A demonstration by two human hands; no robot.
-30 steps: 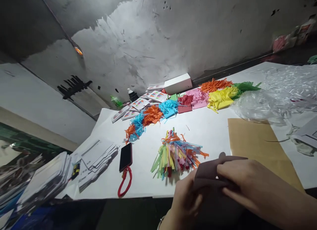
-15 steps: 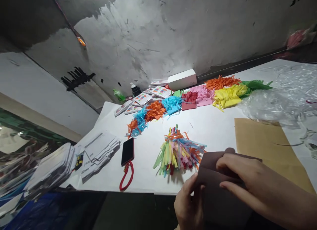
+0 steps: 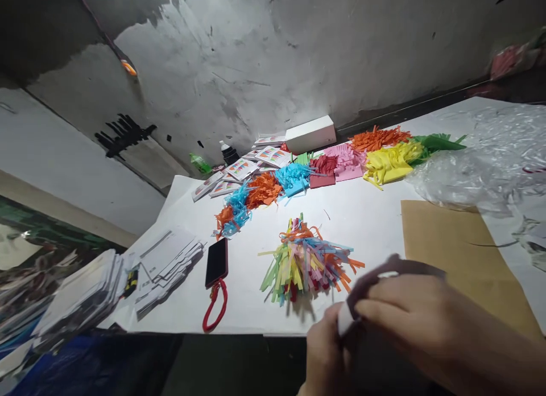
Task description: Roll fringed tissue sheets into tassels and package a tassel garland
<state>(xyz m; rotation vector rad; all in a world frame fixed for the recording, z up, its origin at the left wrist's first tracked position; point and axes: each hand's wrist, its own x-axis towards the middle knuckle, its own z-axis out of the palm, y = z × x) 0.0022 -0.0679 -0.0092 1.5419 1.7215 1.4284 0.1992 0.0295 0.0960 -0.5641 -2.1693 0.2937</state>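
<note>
A dark maroon sheet of paper [image 3: 396, 268] is held at the near edge of the white table [image 3: 371, 219], bent over on itself, its upper edge curled and blurred by motion. The right hand [image 3: 409, 322] lies across the sheet's front with fingers closed on it; the left hand [image 3: 326, 356] grips the sheet's lower left edge from below, thumb against the paper. Both hands are grasping the sheet. Just beyond the sheet, touching nothing, lies a bundle of mixed coloured paper strips [image 3: 305, 262], fanned out toward the near side. To the right of the hands a brown kraft sheet [image 3: 452, 254] lies flat on the table, its far edge under crumpled clear plastic film [image 3: 482, 163]. Farther back a row of fringed paper stacks [image 3: 341, 168] runs across the table in orange, blue, red, pink, yellow and green, with a white box [image 3: 310, 134] behind it. To the left rest a dark phone [image 3: 216, 262] with a red loop strap [image 3: 214, 308], and stacks of printed white cards [image 3: 168, 265] beside it.
</note>
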